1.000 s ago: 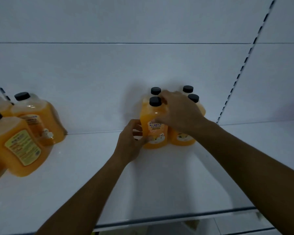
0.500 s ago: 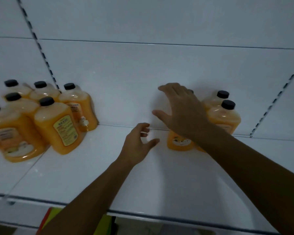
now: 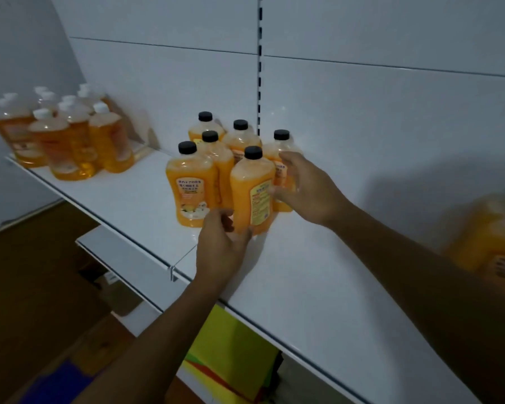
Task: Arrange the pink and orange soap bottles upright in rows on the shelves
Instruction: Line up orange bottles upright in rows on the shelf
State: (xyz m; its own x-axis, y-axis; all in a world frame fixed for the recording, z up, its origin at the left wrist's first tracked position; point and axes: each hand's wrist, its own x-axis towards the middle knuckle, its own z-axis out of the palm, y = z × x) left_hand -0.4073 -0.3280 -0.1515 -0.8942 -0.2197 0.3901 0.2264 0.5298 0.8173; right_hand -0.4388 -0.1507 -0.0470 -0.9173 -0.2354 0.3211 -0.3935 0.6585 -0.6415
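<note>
Several orange soap bottles with black caps stand upright in a cluster on the white shelf. The front bottle has its yellow label turned right. My left hand grips its base from the front. My right hand curls round its right side, thumb on the label, fingers reaching between it and the bottle behind. Next to it on the left stands another black-capped bottle, label facing me.
A group of orange bottles with white caps stands at the shelf's far left. A blurred orange bottle shows at the right edge. A slotted upright runs up the back wall. Below the shelf lie yellow-green packaging and a wooden floor.
The view has swung left to the black-capped cluster. Both hands, which were open and apart above the shelf, have closed round the front bottle of this cluster.
</note>
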